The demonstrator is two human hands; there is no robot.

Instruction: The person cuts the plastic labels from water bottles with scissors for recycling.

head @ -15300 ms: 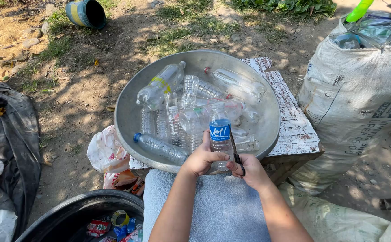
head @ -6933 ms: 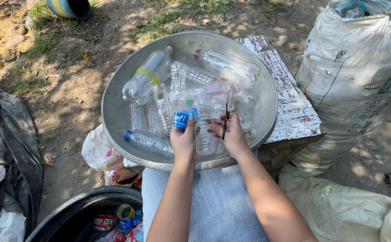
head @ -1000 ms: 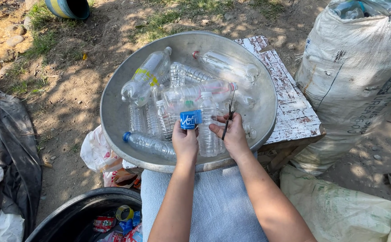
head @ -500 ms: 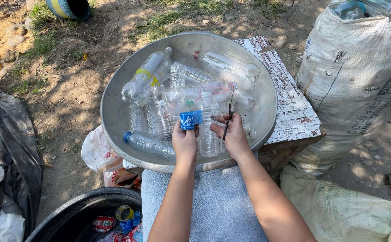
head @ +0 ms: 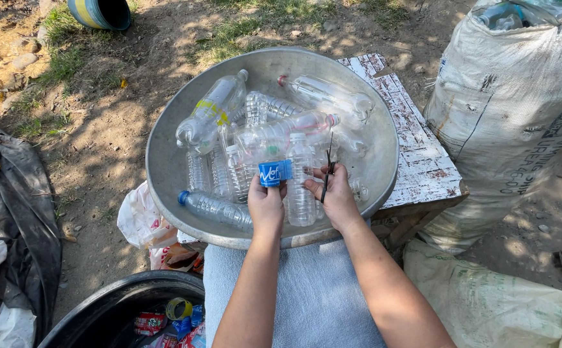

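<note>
1. The clear plastic bottle [head: 301,187] is empty and has no cap on its neck. It lies lengthwise in the metal basin [head: 165,161], neck pointing away from the person, atop other bottles, between the 2 hands.
2. The blue label [head: 274,173] is a strip with white lettering, curled and peeled away from the bottle's left side, pinched at the bottle's shoulder.
3. The thin dark blade [head: 327,169] stands nearly upright just right of the bottle.
</note>
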